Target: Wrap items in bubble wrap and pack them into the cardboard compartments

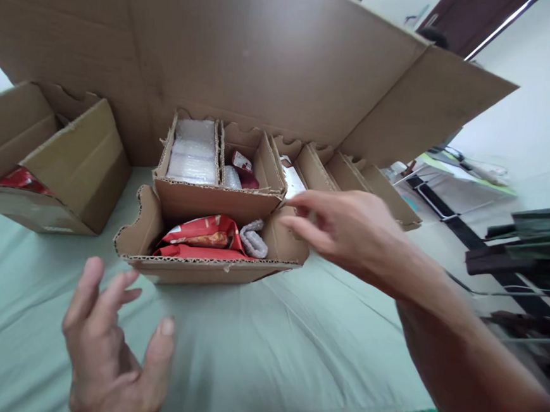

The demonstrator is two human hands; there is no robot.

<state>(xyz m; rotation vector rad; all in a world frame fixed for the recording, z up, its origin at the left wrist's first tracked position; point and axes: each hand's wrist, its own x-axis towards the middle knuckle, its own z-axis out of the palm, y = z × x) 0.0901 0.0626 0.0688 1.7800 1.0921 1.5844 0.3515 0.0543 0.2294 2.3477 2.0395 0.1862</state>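
On the green cloth (320,355) right in front of me sits the front cardboard box (203,274), prob light and stiffish so I'd grab its side walls (148,219), my left grip (113,358) spread and empty, right grip (344,227) half-curled by one, can't tell if it's holding.

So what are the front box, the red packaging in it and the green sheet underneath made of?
Front box: matte brown corrugated cardboard; wavy layers show along its cut rim.
Red packaging: probably slightly glossy plastic film, judging by its creases and printed surface.
Green sheet: likely dull cloth, given its soft wrinkles.
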